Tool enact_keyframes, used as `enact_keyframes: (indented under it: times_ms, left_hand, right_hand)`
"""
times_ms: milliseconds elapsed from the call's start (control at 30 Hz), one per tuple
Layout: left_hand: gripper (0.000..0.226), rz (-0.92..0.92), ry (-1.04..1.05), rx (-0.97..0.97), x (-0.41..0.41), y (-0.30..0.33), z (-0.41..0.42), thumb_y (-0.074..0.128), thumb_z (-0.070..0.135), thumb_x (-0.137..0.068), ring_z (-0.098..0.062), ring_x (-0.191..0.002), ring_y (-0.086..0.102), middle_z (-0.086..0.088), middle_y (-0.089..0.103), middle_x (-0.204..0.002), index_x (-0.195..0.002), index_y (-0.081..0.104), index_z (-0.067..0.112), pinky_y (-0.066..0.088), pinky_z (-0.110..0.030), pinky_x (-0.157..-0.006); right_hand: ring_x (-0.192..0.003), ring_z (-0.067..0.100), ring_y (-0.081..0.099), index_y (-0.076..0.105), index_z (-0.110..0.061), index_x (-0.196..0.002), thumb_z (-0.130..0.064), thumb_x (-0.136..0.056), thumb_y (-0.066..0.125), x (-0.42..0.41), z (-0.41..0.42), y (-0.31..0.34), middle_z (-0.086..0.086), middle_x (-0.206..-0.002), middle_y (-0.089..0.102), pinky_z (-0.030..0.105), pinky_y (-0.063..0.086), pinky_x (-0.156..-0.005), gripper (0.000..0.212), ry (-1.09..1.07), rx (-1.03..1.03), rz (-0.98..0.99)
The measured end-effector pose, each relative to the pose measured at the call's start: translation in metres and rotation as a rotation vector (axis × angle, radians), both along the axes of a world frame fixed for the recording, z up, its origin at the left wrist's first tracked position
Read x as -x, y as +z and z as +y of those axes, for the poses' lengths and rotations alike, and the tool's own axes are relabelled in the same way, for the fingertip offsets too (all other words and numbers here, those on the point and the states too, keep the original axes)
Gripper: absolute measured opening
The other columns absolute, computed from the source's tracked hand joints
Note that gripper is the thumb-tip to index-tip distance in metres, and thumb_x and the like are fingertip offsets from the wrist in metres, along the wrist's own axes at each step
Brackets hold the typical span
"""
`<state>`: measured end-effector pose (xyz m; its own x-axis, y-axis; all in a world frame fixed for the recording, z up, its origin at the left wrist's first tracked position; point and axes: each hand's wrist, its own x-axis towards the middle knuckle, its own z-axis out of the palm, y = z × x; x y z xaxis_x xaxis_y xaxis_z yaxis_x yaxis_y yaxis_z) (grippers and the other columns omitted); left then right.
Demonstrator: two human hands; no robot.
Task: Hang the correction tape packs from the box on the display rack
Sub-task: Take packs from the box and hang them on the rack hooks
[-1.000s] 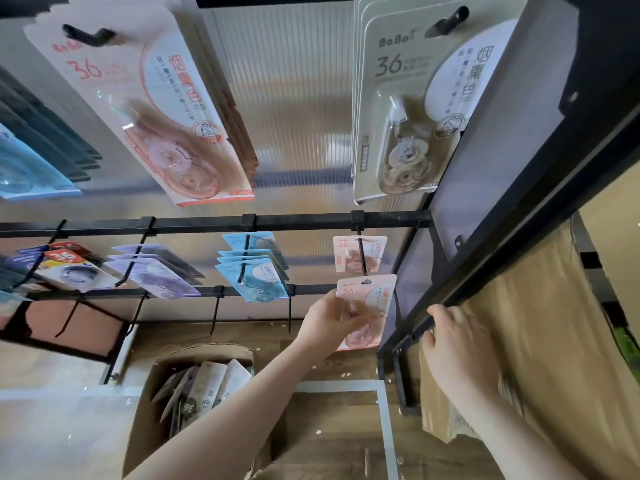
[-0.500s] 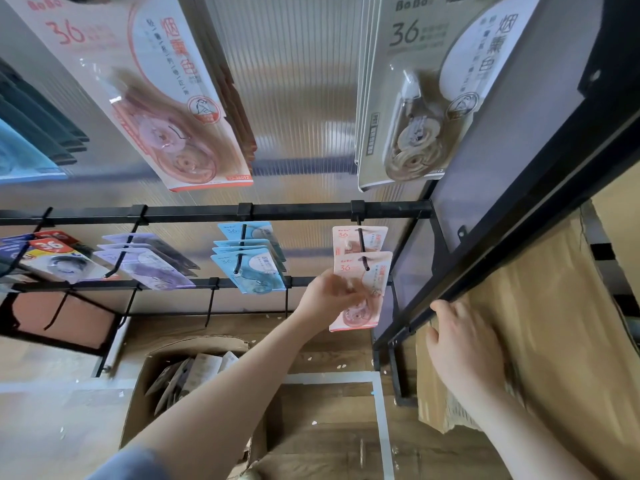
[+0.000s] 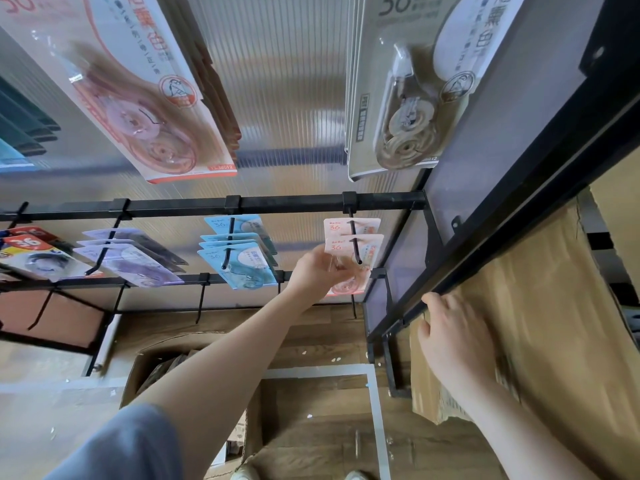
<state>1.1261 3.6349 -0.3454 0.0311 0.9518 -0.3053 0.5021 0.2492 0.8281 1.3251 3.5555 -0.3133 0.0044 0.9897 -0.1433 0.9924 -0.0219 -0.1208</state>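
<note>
My left hand [image 3: 320, 271] pinches a pink correction tape pack [image 3: 360, 258], and the black hook [image 3: 355, 249] runs through its hanging hole. Another pink pack [image 3: 351, 226] hangs behind it on the same hook. This hook sits on the rack's black crossbar [image 3: 284, 204] at the right end. My right hand [image 3: 450, 337] grips the rack's black side frame [image 3: 491, 244]. On the floor below, the open cardboard box [image 3: 145, 365] shows several packs inside, partly hidden by my left arm.
Blue packs [image 3: 239, 261], purple packs [image 3: 128, 258] and red-yellow packs [image 3: 31, 254] hang on hooks to the left. Large pink [image 3: 138, 98] and beige [image 3: 408, 109] packs hang close overhead. Brown paper-wrapped bundles [image 3: 536, 323] lean at the right.
My left hand lifted the pink pack up from below the hook and slid its hole onto the hook, in front of the pack hanging there. My right hand stayed on the frame.
</note>
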Motion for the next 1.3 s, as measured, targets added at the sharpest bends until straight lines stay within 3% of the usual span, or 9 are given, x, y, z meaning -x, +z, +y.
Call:
enact_keyframes:
  times_ms: [67, 300, 433, 633, 700, 833, 967, 1100, 1300]
  left_hand:
    - [0.043, 0.03, 0.002, -0.008, 0.001, 0.0, 0.002, 0.071, 0.022, -0.085, -0.013, -0.102, 0.058, 0.002, 0.062, -0.115, -0.123, 0.055, 0.01, 0.047, -0.015, -0.07]
    - [0.037, 0.086, 0.069, -0.076, 0.009, -0.006, 0.001, 0.067, 0.029, -0.088, -0.013, -0.097, 0.057, 0.0, 0.063, -0.115, -0.12, 0.055, 0.015, 0.042, -0.018, -0.068]
    - [0.034, 0.157, 0.135, -0.125, 0.017, -0.003, -0.012, 0.064, 0.03, -0.09, -0.013, -0.106, 0.057, 0.001, 0.061, -0.12, -0.12, 0.054, 0.017, 0.048, -0.025, -0.085]
    - [0.035, 0.536, 0.019, -0.33, 0.052, 0.004, -0.064, 0.06, 0.035, -0.092, -0.016, -0.112, 0.057, 0.003, 0.059, -0.125, -0.123, 0.055, 0.02, 0.05, -0.029, -0.088]
    - [0.034, 0.646, -0.021, -0.423, 0.069, 0.003, -0.084, 0.069, 0.031, -0.085, -0.022, -0.104, 0.063, -0.002, 0.065, -0.117, -0.114, 0.062, 0.016, 0.053, -0.035, -0.082]
    - [0.035, 0.775, 0.027, -0.511, 0.101, 0.005, -0.118, 0.081, 0.028, -0.071, -0.027, -0.092, 0.068, -0.007, 0.069, -0.107, -0.099, 0.066, 0.012, 0.056, -0.038, -0.074]
    - [0.037, 0.855, 0.084, -0.436, 0.13, 0.014, -0.147, 0.047, 0.046, -0.083, -0.024, -0.098, 0.066, -0.003, 0.067, -0.112, -0.101, 0.064, 0.018, 0.055, -0.036, -0.079]
    - [0.044, 0.879, 0.146, -0.35, 0.161, 0.014, -0.177, 0.043, 0.049, -0.083, -0.025, -0.109, 0.063, -0.003, 0.065, -0.12, -0.11, 0.063, 0.02, 0.052, -0.04, -0.089]
    - [0.05, 0.904, 0.267, -0.247, 0.201, 0.008, -0.218, 0.041, 0.054, -0.086, -0.026, -0.117, 0.059, -0.003, 0.062, -0.128, -0.118, 0.061, 0.022, 0.051, -0.044, -0.094]
  right_hand:
    - [-0.112, 0.016, 0.052, 0.048, -0.019, -0.128, -0.026, -0.095, 0.048, 0.0, 0.0, 0.0, 0.001, -0.125, 0.055, 0.024, 0.047, -0.09, 0.034, 0.007, 0.004, 0.001]
    - [-0.11, 0.018, 0.055, 0.051, -0.016, -0.129, -0.024, -0.093, 0.051, 0.005, 0.001, 0.0, 0.003, -0.124, 0.058, 0.026, 0.047, -0.091, 0.037, 0.024, -0.001, -0.012]
    - [-0.102, 0.02, 0.058, 0.056, -0.015, -0.123, -0.022, -0.09, 0.058, 0.013, 0.0, 0.001, 0.006, -0.116, 0.062, 0.027, 0.049, -0.083, 0.034, 0.037, -0.012, 0.006]
    - [-0.117, 0.014, 0.05, 0.041, -0.022, -0.134, -0.03, -0.097, 0.043, 0.031, 0.002, 0.007, -0.002, -0.131, 0.051, 0.021, 0.04, -0.094, 0.038, 0.138, -0.032, -0.014]
    - [-0.116, 0.018, 0.052, 0.045, -0.019, -0.134, -0.029, -0.095, 0.049, 0.039, 0.003, 0.008, 0.001, -0.13, 0.054, 0.024, 0.042, -0.095, 0.04, 0.158, -0.033, -0.007]
    - [-0.091, 0.029, 0.065, 0.062, -0.009, -0.115, -0.018, -0.077, 0.074, 0.058, 0.007, 0.002, 0.011, -0.102, 0.068, 0.036, 0.053, -0.075, 0.04, 0.216, -0.062, 0.02]
    - [-0.097, 0.027, 0.064, 0.061, -0.011, -0.12, -0.022, -0.078, 0.073, 0.087, 0.007, -0.002, 0.011, -0.11, 0.066, 0.036, 0.053, -0.079, 0.045, 0.29, -0.078, 0.008]
    - [-0.087, 0.03, 0.067, 0.067, -0.008, -0.108, -0.017, -0.063, 0.085, 0.12, 0.003, -0.01, 0.014, -0.1, 0.068, 0.036, 0.057, -0.069, 0.049, 0.371, -0.102, 0.031]
    - [-0.087, 0.029, 0.066, 0.065, -0.007, -0.109, -0.017, -0.062, 0.085, 0.169, -0.009, -0.023, 0.014, -0.1, 0.066, 0.037, 0.057, -0.07, 0.052, 0.521, -0.163, 0.1]
